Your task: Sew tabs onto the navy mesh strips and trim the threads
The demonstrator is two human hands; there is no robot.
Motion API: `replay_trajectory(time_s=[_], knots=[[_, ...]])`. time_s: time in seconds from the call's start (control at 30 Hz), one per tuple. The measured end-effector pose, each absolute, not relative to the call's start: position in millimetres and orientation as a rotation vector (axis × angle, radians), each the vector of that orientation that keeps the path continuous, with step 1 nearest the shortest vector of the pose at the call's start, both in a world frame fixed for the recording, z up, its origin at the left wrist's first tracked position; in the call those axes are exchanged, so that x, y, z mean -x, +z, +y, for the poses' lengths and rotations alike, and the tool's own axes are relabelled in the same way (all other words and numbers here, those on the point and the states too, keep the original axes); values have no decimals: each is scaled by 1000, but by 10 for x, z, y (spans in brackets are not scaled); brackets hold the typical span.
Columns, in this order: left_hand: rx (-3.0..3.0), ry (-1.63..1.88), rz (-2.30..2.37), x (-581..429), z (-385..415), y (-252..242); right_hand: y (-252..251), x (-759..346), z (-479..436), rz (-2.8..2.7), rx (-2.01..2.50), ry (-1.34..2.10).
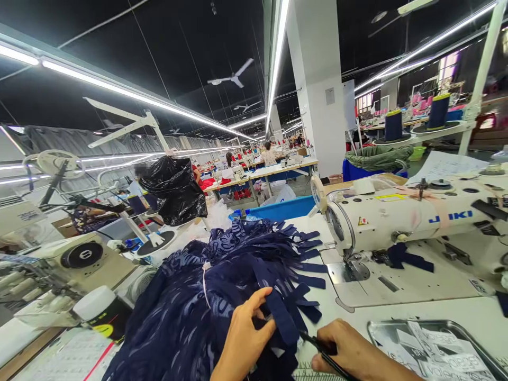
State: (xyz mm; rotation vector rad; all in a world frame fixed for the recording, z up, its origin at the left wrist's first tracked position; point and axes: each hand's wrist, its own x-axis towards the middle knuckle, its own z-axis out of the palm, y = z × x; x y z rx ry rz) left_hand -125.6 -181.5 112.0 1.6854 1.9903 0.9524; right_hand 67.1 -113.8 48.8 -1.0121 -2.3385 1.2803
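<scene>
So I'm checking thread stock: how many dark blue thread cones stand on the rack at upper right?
2. One cone stands on the left of the white rack; the other cone stands to its right, nearer the pole. More may be hidden beyond the frame.

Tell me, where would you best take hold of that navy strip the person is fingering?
Probably at its free end, where the left hand already pinches the navy strip. The strip is flat and limp, its far end buried in the navy pile, so a thumb-and-finger pinch from the near side suits. The right hand holds a thin dark tool.
</scene>
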Motion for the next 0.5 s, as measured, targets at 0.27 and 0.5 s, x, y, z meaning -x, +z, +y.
replay_trajectory(time_s=[0.27, 0.5], knots=[[-1644, 863, 2020, 1214, -1878, 1212, 539, -542, -1159, -2376, 950, 1253], [-1716, 955, 1981, 1300, -1873, 1115, 441, -482, -1273, -2157, 877, 1469]])
